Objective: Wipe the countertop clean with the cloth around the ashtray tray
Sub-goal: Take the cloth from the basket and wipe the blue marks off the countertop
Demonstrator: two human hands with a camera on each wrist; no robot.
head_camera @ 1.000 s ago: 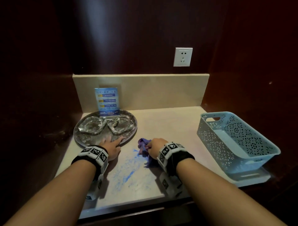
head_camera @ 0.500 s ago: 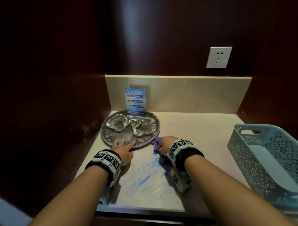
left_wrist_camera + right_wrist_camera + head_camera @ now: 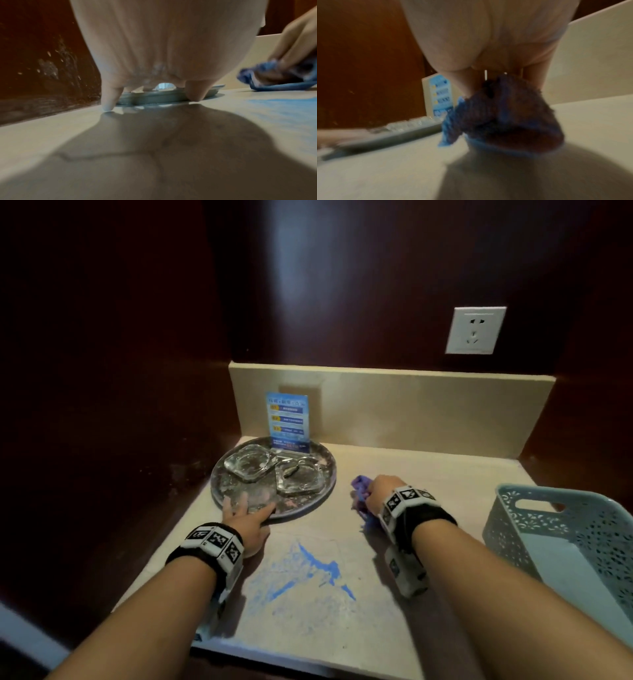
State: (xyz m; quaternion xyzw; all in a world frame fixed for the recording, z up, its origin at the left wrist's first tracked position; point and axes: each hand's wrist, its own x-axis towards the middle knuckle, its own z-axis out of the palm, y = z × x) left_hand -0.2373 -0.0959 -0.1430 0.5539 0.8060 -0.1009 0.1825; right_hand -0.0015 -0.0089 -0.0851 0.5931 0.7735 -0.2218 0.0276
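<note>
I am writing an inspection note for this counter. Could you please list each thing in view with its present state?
Beige stone countertop: smeared with blue marks near the front.
Round metal tray: flat on the counter, stained.
Two clear glass ashtrays: upright on the tray; the right one holds debris.
Crumpled purple-blue cloth: pressed on the counter.
Right hand: grips the cloth.
Left hand: fingers resting on the tray rim.
Light-blue perforated plastic basket: upright.
</note>
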